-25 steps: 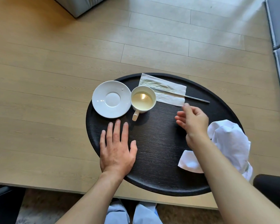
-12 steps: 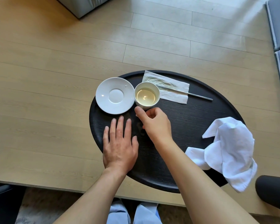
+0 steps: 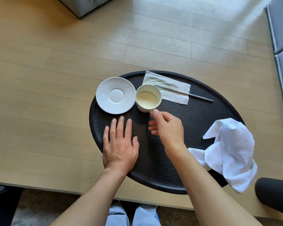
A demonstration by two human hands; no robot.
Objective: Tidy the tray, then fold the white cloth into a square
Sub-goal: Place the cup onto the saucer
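Observation:
A round black tray [image 3: 194,115] lies on the wooden table. On its far left sits an empty white saucer [image 3: 115,95], and right beside it a white cup [image 3: 148,98] with pale liquid inside. My right hand [image 3: 166,126] pinches the cup's handle at its near side. My left hand [image 3: 119,144] rests flat on the tray's near left, fingers spread, holding nothing. A paper napkin [image 3: 168,91] lies at the far edge with a thin metal spoon [image 3: 194,95] across it. The crumpled white cloth [image 3: 230,152] hangs over the tray's right rim.
The wooden table [image 3: 47,95] stretches far to the left and beyond the tray. Grey cushions [image 3: 282,46] line the right edge, a grey block [image 3: 83,4] stands at the top, and a dark rounded object [image 3: 274,193] sits at the near right corner.
My right hand came left from near the cloth to the cup and closed on its handle. The cup's handle now points toward the right hand. The left hand stayed flat.

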